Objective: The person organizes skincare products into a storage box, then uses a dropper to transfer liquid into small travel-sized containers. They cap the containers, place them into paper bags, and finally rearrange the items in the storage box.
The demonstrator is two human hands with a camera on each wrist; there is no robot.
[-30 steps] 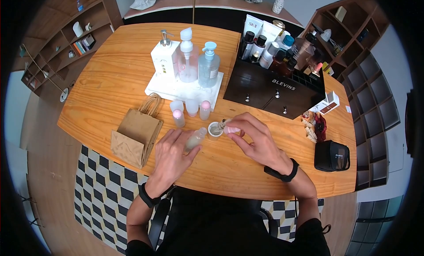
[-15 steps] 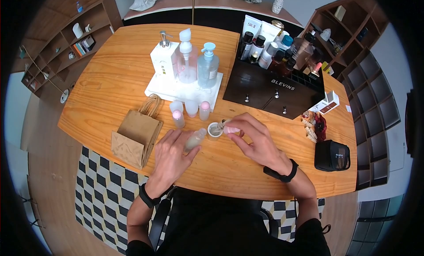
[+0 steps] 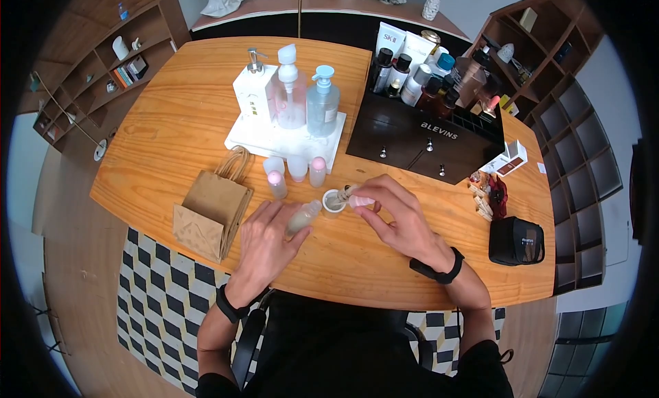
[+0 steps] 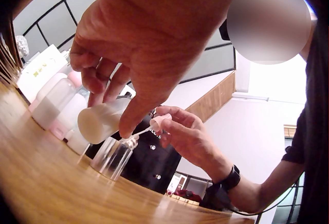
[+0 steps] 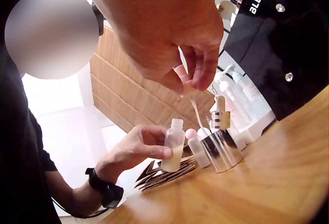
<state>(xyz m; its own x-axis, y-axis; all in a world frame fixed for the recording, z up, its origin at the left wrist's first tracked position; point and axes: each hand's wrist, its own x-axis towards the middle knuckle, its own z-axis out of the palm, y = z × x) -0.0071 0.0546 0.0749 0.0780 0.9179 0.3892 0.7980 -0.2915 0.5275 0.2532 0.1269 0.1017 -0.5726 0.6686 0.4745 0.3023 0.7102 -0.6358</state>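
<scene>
My left hand (image 3: 264,237) holds a small frosted bottle (image 5: 175,149) by its sides. The bottle is uncapped, leans to the right and has pale yellowish liquid in its lower part. Between thumb and fingertips my right hand (image 3: 398,216) pinches a pink cap (image 4: 160,122) with a thin white tube (image 5: 195,112) hanging from it. That tube slants down to the mouth of a clear, thick-walled cup (image 5: 222,153) on the table. A dropper with a silver collar (image 5: 221,120) leans at the cup's rim, under the right fingers.
Two pink-capped bottles (image 3: 318,171) and two frosted cups (image 3: 297,167) stand behind the hands. Pump bottles occupy a white tray (image 3: 237,138). A brown paper bag (image 3: 213,206) lies left; a black cosmetics organizer (image 3: 419,141) and black pouch (image 3: 515,242) are right.
</scene>
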